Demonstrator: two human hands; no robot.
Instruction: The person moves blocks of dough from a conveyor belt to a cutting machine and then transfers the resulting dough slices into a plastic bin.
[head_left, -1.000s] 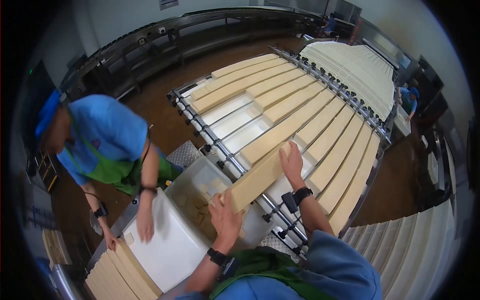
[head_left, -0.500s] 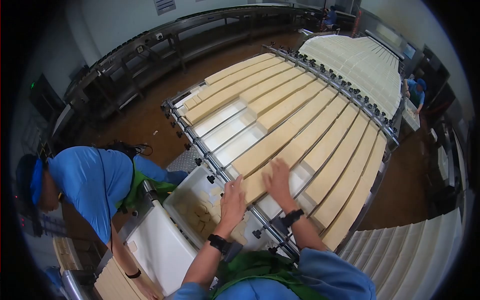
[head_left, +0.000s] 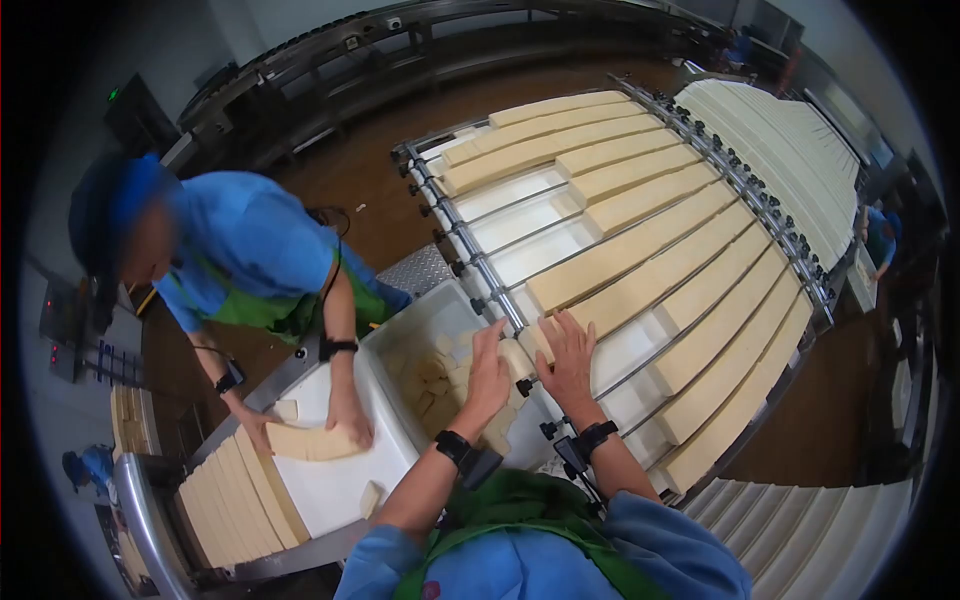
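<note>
A long cream-coloured row of soft, block-like material runs towards me in a lane of the frame, its rounded near end reaching the metal rail. Against the left side of that end stands my left hand, its fingers stretched upward. My right hand lies over the row just behind the end, with its fingers spread on the top surface; the palm side is hidden. Below my left hand is a white bin holding loose pale pieces.
At the left, a co-worker handles a curved cream block over a white tray with similar rows. The rail carries black knobs. White ridged sheets lie beyond the frame; a white ridged surface is at my right.
The view has swung left. My right hand has come down onto the row from a blurred position above it. The co-worker has risen and now holds a block with both hands.
</note>
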